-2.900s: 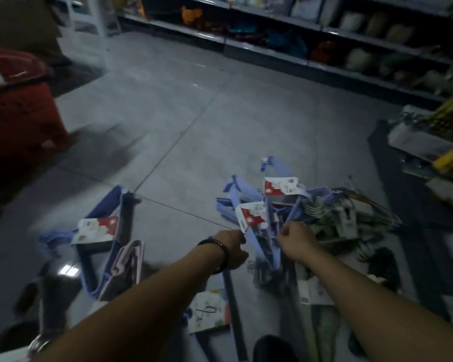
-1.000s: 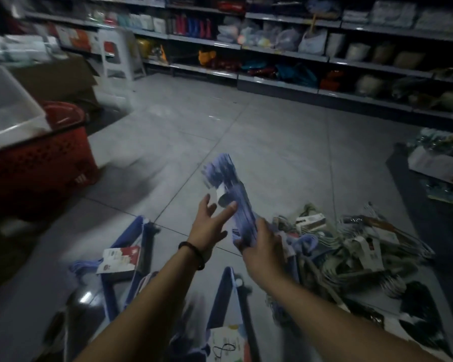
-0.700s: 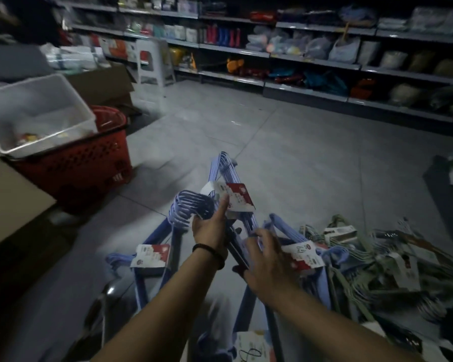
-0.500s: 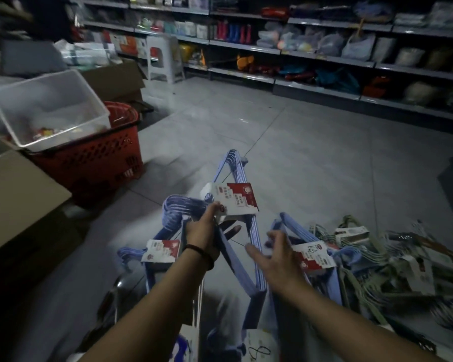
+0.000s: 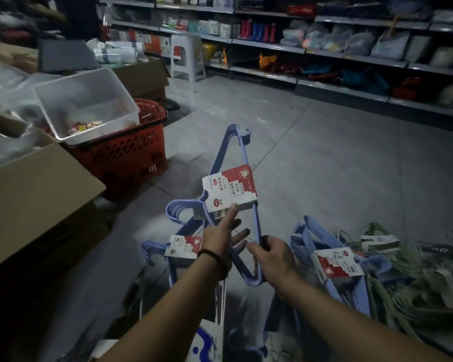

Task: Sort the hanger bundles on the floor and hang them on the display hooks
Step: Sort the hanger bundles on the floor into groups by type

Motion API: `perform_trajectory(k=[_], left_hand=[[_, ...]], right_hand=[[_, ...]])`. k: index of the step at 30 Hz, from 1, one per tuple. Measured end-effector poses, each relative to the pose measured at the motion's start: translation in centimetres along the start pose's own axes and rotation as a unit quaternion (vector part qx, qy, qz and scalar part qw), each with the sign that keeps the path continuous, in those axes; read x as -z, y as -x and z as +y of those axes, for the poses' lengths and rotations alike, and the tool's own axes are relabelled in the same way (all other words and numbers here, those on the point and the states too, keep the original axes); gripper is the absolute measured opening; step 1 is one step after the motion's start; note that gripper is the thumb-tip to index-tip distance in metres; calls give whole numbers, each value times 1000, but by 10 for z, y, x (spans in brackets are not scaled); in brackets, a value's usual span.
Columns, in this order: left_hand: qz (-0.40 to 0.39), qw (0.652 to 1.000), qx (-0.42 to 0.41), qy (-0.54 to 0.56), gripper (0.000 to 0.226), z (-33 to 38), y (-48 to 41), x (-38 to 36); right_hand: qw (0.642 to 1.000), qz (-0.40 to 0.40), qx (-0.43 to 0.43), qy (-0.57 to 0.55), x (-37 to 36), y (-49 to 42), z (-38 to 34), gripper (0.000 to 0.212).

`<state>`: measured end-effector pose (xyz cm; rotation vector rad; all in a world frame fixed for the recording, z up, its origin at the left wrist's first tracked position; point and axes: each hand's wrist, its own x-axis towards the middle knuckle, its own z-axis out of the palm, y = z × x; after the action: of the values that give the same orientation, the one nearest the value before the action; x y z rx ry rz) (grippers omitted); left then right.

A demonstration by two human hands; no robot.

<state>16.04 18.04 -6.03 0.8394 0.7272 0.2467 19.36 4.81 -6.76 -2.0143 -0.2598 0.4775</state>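
A blue hanger bundle [image 5: 242, 158] with a red and white label is raised above the floor, hooks pointing left. My right hand [image 5: 272, 257] grips its lower corner. My left hand [image 5: 221, 237], wearing a dark wristband, has straight fingers, and the index fingertip touches the label's lower edge. Another blue bundle [image 5: 185, 246] lies on the floor under my left hand. A third blue bundle [image 5: 335, 262] lies to the right, beside a tangled pile of green hanger bundles [image 5: 408, 278]. No display hooks are in view.
A red shopping basket [image 5: 131, 155] holding a clear plastic bin [image 5: 89, 100] stands at the left, next to a cardboard box [image 5: 32, 194]. A white stool [image 5: 187, 58] and stocked shelves [image 5: 324, 48] line the far side. Grey tiled floor [image 5: 324, 165] lies ahead.
The blue bundle came up out of the floor pile. My left hand, which held it by the label, has opened its fingers. My right hand has closed round its lower corner.
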Motion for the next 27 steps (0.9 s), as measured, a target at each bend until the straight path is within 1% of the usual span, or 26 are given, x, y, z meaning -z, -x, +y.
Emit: perform_trajectory(k=[2, 3, 5, 6, 7, 9, 10, 11, 13, 14, 16, 17, 18, 20, 21, 23, 25, 27], left_hand=[[21, 1000, 6, -10, 37, -8, 2, -1], [43, 999, 2, -21, 29, -11, 2, 0], [83, 996, -2, -26, 18, -13, 1, 8], [88, 996, -1, -28, 19, -12, 3, 12], [84, 996, -1, -37, 21, -11, 4, 16], [67, 996, 6, -63, 21, -14, 8, 25], [58, 995, 11, -80, 20, -17, 10, 28], [51, 994, 14, -97, 19, -22, 11, 30], [54, 989, 8, -136, 19, -33, 9, 32], [57, 986, -1, -155, 18, -37, 9, 32], [61, 982, -18, -179, 17, -39, 10, 32], [65, 980, -24, -187, 17, -36, 12, 31], [73, 978, -28, -196, 18, -33, 11, 32], [95, 970, -33, -223, 21, -24, 8, 38], [102, 965, -37, -240, 21, -20, 6, 42], [99, 952, -49, -284, 20, -12, 4, 51], [94, 942, -57, -316, 20, -7, 2, 59], [96, 939, -59, -325, 20, -6, 2, 66]], right_hand=[[1000, -5, 20, 12, 0, 0, -4, 26], [999, -29, 21, 8, 1, -1, -7, 28], [997, -80, 14, 16, 7, -4, -13, 42], [997, -79, 8, 23, 11, -10, -17, 50], [998, -63, 5, 14, 15, -17, -22, 56], [998, -25, 1, -63, 21, -31, -39, 60], [993, -24, -2, -114, 23, -37, -48, 63], [987, -37, -6, -154, 25, -44, -54, 69], [981, -66, -19, -180, 23, -51, -64, 80], [981, -64, -27, -179, 19, -53, -65, 79], [989, -29, -34, -141, 9, -58, -56, 61], [992, -24, -34, -115, 4, -59, -48, 55], [995, -40, -38, -88, -2, -58, -39, 53], [991, -112, -62, -46, -13, -50, -27, 51], [986, -147, -75, -39, -17, -45, -24, 47], [975, -191, -105, -48, -23, -38, -24, 42], [970, -207, -119, -34, -28, -37, -25, 43], [973, -201, -111, -10, -33, -36, -29, 49]])
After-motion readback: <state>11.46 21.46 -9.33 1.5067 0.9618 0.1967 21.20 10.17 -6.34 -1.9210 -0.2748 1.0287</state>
